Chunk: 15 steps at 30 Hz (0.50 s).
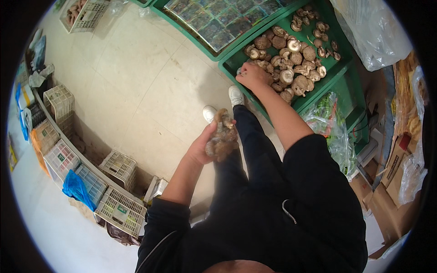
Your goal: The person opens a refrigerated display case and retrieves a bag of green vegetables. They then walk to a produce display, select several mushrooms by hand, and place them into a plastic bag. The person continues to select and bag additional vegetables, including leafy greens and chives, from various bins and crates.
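Note:
My left hand is closed around a clump of brown and grey mushrooms, blurred in places, held in front of my legs. Out to the right, my right hand reaches into the near left corner of a green plastic crate. Its fingers are curled down by a small pale thing at the crate's wall; whether they grip anything is hidden. Many brown shiitake mushrooms lie in the crate beside that hand, some with pale undersides up.
Another green crate, covered by a gridded sheet, adjoins behind. Bagged green vegetables lie at right, near cardboard and a clear plastic bag. Plastic baskets line the left; one basket of reddish-brown produce stands at top left.

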Tool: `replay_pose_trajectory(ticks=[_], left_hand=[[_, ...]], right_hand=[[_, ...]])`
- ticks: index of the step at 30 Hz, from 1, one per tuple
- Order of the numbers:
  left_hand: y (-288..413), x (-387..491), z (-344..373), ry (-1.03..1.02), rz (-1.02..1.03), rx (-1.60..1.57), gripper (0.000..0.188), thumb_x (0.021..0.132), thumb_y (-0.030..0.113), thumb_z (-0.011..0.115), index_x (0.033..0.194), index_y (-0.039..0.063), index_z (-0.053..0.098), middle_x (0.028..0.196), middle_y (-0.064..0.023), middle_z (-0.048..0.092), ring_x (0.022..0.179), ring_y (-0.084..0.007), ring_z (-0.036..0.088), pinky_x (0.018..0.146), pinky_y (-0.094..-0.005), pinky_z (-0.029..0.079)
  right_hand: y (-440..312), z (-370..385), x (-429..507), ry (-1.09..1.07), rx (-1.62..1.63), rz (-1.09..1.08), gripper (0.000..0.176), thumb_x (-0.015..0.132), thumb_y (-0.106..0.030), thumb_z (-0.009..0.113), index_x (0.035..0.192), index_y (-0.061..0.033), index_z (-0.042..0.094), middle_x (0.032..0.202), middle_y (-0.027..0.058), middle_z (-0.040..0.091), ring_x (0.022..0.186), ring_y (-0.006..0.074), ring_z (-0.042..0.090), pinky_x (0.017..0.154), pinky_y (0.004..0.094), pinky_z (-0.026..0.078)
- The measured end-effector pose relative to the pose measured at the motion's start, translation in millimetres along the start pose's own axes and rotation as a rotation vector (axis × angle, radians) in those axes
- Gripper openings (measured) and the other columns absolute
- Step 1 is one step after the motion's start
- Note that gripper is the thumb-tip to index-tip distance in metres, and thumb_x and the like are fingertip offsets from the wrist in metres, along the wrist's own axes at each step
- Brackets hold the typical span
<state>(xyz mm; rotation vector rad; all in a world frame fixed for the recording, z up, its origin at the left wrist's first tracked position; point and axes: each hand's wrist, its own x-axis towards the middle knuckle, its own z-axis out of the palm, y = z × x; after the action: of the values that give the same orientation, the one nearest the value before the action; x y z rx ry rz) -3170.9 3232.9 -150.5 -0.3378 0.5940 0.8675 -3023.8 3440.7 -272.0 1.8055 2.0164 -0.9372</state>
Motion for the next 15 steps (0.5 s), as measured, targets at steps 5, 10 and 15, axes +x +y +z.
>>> replay_pose_trajectory(ticks=[5, 10, 15], left_hand=[[2, 0, 1, -0.009, 0.021, -0.006, 0.067, 0.085, 0.06, 0.057, 0.128, 0.009, 0.048, 0.11, -0.0093, 0.059, 0.1, -0.0261, 0.059, 0.065, -0.0371, 0.052], [0, 3, 1, -0.005, 0.026, -0.013, 0.067, 0.085, 0.059, 0.058, 0.128, 0.008, 0.048, 0.109, -0.0096, 0.06, 0.1, -0.0261, 0.06, 0.065, -0.0375, 0.053], [-3, 8, 5, 0.003, -0.009, -0.002, 0.067, 0.085, 0.058, 0.059, 0.128, 0.008, 0.048, 0.109, -0.01, 0.06, 0.099, -0.0265, 0.06, 0.066, -0.0377, 0.053]], right_hand=[[70, -26, -47, 0.237, 0.153, 0.016, 0.033, 0.067, -0.039, 0.068, 0.083, -0.0115, 0.061, 0.087, 0.0109, 0.067, 0.083, 0.0331, 0.064, 0.07, 0.0433, 0.05], [137, -52, -76, 0.153, 0.114, 0.361, 0.031, 0.071, -0.037, 0.067, 0.084, -0.0099, 0.06, 0.083, 0.008, 0.063, 0.08, 0.0252, 0.062, 0.072, 0.0369, 0.049], [132, -46, -73, 0.08, 1.007, 0.129, 0.02, 0.083, -0.023, 0.063, 0.097, -0.0079, 0.062, 0.09, -0.0008, 0.059, 0.083, 0.0116, 0.055, 0.077, 0.0261, 0.044]])
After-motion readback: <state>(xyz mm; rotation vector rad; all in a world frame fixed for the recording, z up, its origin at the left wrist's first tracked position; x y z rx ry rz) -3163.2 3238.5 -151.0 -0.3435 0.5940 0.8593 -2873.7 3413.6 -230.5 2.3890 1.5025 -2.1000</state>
